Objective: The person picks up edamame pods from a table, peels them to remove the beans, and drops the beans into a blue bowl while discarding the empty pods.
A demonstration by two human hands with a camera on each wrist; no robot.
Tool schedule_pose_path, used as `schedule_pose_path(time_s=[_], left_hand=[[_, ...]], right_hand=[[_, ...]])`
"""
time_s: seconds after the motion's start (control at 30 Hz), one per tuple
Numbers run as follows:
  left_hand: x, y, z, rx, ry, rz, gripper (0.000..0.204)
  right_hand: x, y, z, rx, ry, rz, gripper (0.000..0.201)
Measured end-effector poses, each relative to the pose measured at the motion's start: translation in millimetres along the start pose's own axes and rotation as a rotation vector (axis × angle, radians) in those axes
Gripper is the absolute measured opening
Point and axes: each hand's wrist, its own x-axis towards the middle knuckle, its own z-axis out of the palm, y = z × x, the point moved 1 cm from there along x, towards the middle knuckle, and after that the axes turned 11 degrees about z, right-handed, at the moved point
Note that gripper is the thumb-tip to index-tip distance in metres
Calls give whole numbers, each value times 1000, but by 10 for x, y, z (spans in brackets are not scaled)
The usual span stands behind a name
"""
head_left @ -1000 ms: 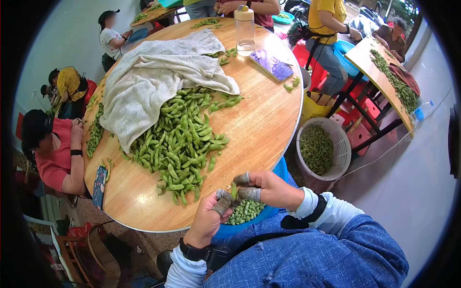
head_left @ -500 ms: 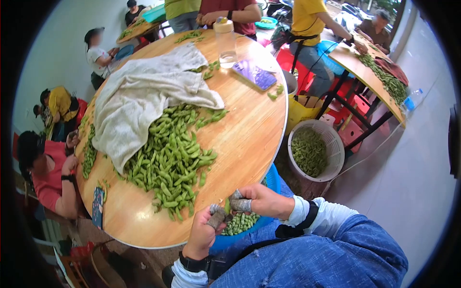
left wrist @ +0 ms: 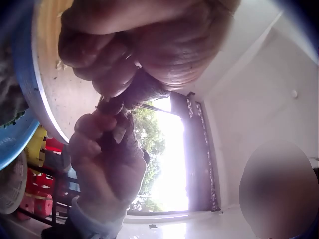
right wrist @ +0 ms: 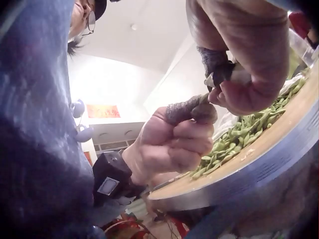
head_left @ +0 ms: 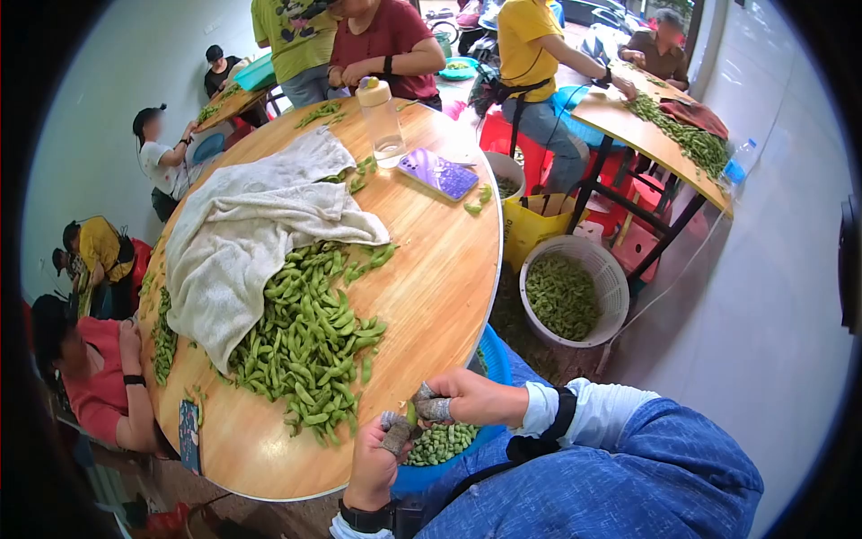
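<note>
Over the table's near edge, both hands meet at one green edamame pod (head_left: 411, 414). My left hand (head_left: 370, 463) pinches it between thumb and forefinger, both wrapped in grey tape. From the other side my right hand (head_left: 476, 398), its thumb and forefinger wrapped alike, pinches the pod too. In the right wrist view a bit of green pod (right wrist: 204, 98) shows at the left fingertips, while fingers hide most of it. Beneath the hands is a blue basin (head_left: 501, 359) with shelled green beans (head_left: 442, 444) inside. A heap of edamame pods (head_left: 310, 346) lies on the wooden table (head_left: 422, 296).
A pale towel (head_left: 242, 251) covers part of the heap. Farther back stand a water bottle (head_left: 382, 126) and a purple phone (head_left: 438, 173); another phone (head_left: 189, 436) lies at the left edge. On the floor, a white basket (head_left: 615, 287) holds pods. Several people work around the tables.
The head view has turned, so the table and heap appear farther left and lower. Both hands stay together at the pod, shifting slightly left in view.
</note>
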Motion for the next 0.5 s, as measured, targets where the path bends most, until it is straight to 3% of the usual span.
schedule_pose_path(time_s=[0.2, 0.33, 0.43, 0.5], left_hand=[[23, -217, -91, -5, 59, 44, 9], [-65, -34, 117, 1199, 63, 620, 24], [-70, -97, 69, 1403, 28, 800, 24], [-61, -178, 44, 1207, 68, 807, 17]], right_hand=[[53, 77, 2, -36, 62, -3, 14], [135, 201, 68, 58, 28, -77, 12], [72, 92, 82, 67, -14, -84, 12], [62, 93, 91, 68, -20, -116, 12]])
